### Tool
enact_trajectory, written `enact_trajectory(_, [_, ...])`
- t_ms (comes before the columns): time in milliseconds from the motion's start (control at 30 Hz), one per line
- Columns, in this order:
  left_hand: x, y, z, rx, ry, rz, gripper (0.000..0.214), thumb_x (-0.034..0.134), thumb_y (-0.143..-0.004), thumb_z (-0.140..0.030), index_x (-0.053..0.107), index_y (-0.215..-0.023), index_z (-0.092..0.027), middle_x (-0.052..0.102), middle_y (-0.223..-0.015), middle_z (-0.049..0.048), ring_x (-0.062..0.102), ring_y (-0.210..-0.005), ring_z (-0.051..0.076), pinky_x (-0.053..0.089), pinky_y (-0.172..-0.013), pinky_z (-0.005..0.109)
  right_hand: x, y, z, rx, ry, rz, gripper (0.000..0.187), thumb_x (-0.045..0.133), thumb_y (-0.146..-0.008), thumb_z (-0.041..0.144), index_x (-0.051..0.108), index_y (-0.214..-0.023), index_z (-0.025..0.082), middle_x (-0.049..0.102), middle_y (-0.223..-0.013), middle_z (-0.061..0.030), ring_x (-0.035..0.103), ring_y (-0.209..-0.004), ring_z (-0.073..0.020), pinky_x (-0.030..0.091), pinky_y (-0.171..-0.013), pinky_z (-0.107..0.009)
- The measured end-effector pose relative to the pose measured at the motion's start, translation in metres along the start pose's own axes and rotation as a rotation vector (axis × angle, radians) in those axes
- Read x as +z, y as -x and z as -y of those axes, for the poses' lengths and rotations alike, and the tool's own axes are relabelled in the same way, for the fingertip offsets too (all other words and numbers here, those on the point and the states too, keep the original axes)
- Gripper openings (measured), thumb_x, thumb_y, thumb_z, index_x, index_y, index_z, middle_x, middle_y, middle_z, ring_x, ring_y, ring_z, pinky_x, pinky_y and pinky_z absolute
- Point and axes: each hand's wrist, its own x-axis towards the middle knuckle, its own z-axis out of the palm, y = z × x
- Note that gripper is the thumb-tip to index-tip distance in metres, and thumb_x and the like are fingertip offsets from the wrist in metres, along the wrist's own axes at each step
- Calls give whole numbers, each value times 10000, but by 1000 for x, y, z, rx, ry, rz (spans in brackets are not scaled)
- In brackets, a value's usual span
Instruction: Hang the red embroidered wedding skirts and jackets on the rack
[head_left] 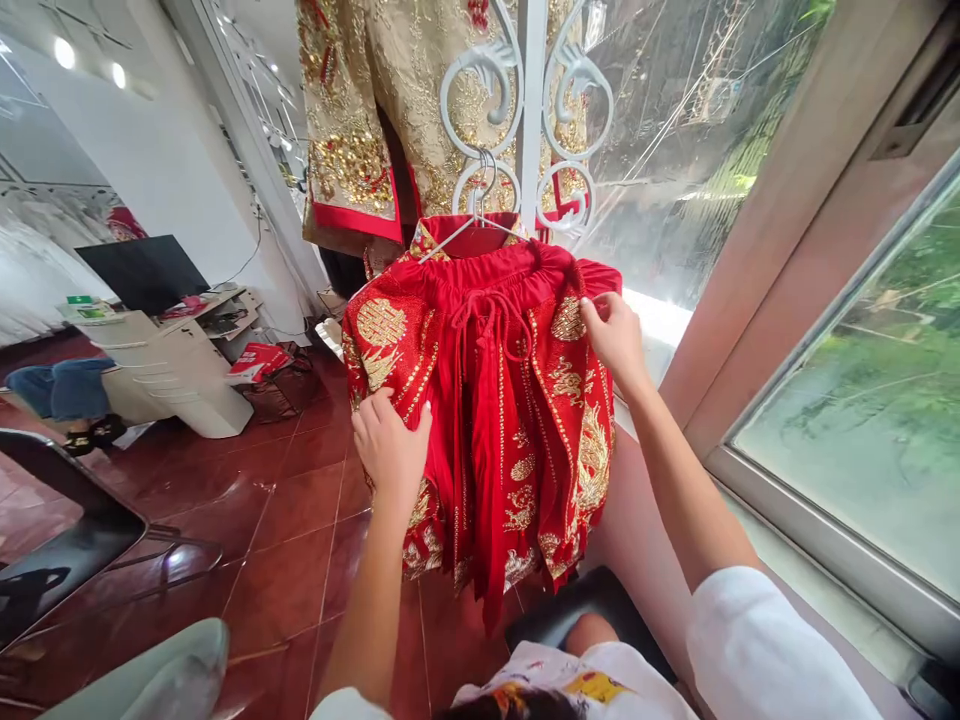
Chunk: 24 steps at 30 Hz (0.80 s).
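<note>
A red skirt (491, 400) with gold embroidery, a gathered waistband and a tied red cord (487, 312) hangs in front of me. It hangs from a thin metal hanger (481, 205) hooked on white scrollwork. Behind it, part of a matching red collar (469, 238) shows. My left hand (390, 445) rests against the skirt's left side, thumb apart from the fingers. At the upper right, my right hand (616, 335) pinches the fabric beside a round gold motif (568, 318).
Beige-gold beaded garments (420, 100) hang behind the white ironwork (531, 90). A window frame (780, 220) is close on the right. To the left are a desk (157, 360) with a black monitor (142, 272), a seated person's legs (64, 388) and a black chair (67, 520).
</note>
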Motion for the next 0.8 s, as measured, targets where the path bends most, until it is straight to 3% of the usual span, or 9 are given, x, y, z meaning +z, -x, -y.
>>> enact_trajectory(100, [17, 9, 8, -26, 30, 144, 111, 463, -858, -266, 546, -838, -195, 591, -840, 55, 542, -804, 225, 390, -671, 320, -1, -2, -14, 64, -204, 224, 216, 544, -812, 398, 489, -751, 198, 514, -670, -11, 438, -607, -120, 350, -608, -285])
enact_trajectory(200, [25, 15, 13, -40, 55, 98, 139, 459, -851, -256, 505, -729, -208, 565, -751, 30, 528, -749, 208, 358, -630, 307, -2, 0, -20, 134, -362, 370, 240, 553, -811, 411, 476, -734, 197, 513, -690, -3, 437, -592, -103, 357, -586, -264])
enact_trajectory(333, [26, 21, 15, 29, 146, 44, 127, 488, -831, -258, 513, -720, -201, 562, -720, 31, 523, -733, 203, 389, -680, 311, -13, -4, -18, 339, -529, 493, 248, 626, -750, 413, 517, -742, 190, 552, -688, -15, 488, -588, -113, 399, -570, -263])
enact_trajectory(433, [25, 30, 19, 65, 257, 28, 134, 486, -836, -259, 538, -736, -185, 572, -717, 38, 530, -713, 191, 420, -704, 308, -35, -33, -8, 374, -521, 408, 233, 723, -627, 316, 535, -639, 179, 529, -588, -11, 477, -545, -116, 402, -541, -273])
enact_trajectory(533, [23, 42, 27, 51, 326, 7, 140, 491, -838, -263, 558, -752, -175, 586, -718, 41, 547, -704, 182, 438, -707, 303, -60, -84, 8, 159, -465, 181, 199, 735, -612, 298, 566, -567, 203, 507, -526, -3, 434, -501, -111, 408, -522, -290])
enact_trajectory(600, [21, 50, 31, 26, 346, 11, 138, 503, -836, -271, 567, -756, -179, 597, -717, 39, 561, -704, 181, 446, -707, 302, -66, -116, 14, 2, -420, 147, 173, 729, -639, 283, 593, -547, 229, 515, -519, 11, 418, -490, -98, 434, -533, -273])
enact_trajectory(700, [19, 59, 33, -23, 371, 35, 123, 507, -839, -279, 575, -784, -192, 615, -745, 42, 579, -722, 189, 459, -717, 312, -49, -133, 6, 53, -381, 262, 158, 694, -686, 299, 612, -568, 234, 536, -517, 56, 463, -519, -69, 484, -592, -180])
enact_trajectory(800, [17, 65, 37, -58, 390, 58, 110, 505, -841, -286, 569, -798, -208, 623, -770, 51, 591, -743, 205, 470, -731, 334, -14, -114, -22, 179, -392, 347, 248, 568, -784, 361, 616, -632, 171, 606, -584, 57, 542, -600, -42, 499, -673, -136])
